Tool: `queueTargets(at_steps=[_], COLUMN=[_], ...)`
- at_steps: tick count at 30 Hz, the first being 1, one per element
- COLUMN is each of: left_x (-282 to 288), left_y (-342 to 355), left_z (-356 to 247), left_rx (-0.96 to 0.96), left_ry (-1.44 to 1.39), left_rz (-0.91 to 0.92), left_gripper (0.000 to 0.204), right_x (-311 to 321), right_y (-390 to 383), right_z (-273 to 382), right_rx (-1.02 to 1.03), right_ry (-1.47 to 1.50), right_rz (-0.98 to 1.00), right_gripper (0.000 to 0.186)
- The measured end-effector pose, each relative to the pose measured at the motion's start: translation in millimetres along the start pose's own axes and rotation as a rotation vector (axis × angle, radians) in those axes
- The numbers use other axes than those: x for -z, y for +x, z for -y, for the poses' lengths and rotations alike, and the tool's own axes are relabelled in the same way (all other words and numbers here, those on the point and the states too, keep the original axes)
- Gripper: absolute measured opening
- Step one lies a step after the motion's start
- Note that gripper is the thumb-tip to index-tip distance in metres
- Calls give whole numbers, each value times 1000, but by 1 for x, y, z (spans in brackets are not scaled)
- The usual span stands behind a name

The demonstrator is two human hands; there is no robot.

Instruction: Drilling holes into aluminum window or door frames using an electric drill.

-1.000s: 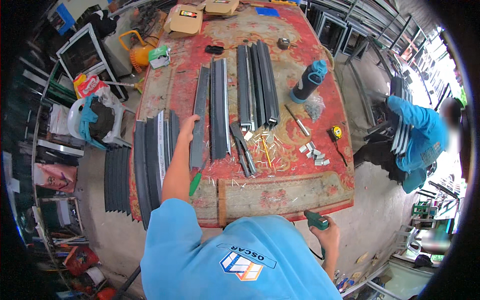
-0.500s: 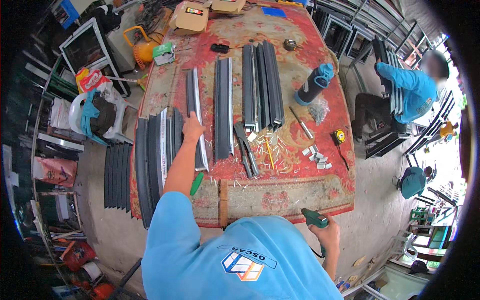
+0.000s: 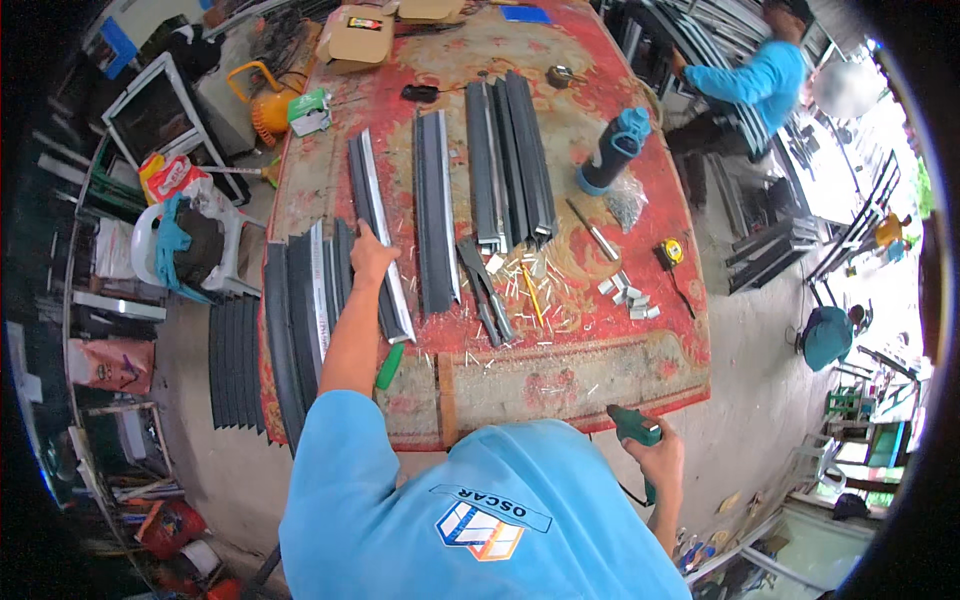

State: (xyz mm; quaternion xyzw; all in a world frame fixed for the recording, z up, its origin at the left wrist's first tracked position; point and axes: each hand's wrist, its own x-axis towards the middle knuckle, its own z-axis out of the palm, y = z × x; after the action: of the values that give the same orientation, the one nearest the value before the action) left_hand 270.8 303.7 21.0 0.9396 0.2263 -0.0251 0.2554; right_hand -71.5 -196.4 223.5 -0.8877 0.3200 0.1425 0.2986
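Observation:
My left hand (image 3: 373, 257) is closed around a long dark grey metal profile (image 3: 371, 190) with a pale edge, which lies slanted on the table. Left of it, several similar dark profiles (image 3: 290, 310) lie side by side, one with a white printed strip. A green-handled tool (image 3: 390, 366) lies just below the held profile. In my right hand (image 3: 662, 462), over the table's front edge, is a green and black power screwdriver (image 3: 634, 425), pointing up and left. Two more groups of profiles, a pair (image 3: 434, 210) and a thicker bundle (image 3: 512, 160), lie to the right.
The table (image 3: 560, 385) has a worn red patterned cover. On it are a dark cutting tool (image 3: 484, 290), a yellow pencil (image 3: 532, 294), metal brackets (image 3: 628, 292), a tape measure (image 3: 670, 252) and a blue bottle (image 3: 612, 152). A co-worker (image 3: 755, 80) carries frames at the far right.
The held profile has turned slightly, its far end shifting left, with my left hand still on it. My right hand keeps the screwdriver near the same place. The co-worker has moved farther away with the frames.

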Motion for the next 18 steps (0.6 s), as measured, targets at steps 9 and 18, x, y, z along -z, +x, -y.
queueTargets(at_steps=[9,18], left_x=[53,16], left_y=[-30,-223], left_z=[-37,-137], left_rx=[-278,-630], left_ry=[-576,-110], left_rz=[66,594], left_gripper=[99,87], right_x=[4,18], right_y=[-13,-33], right_z=[-8,-16], right_rx=[41,66], right_ry=[13,-66], right_rz=[-25,-4], right_gripper=[63,69])
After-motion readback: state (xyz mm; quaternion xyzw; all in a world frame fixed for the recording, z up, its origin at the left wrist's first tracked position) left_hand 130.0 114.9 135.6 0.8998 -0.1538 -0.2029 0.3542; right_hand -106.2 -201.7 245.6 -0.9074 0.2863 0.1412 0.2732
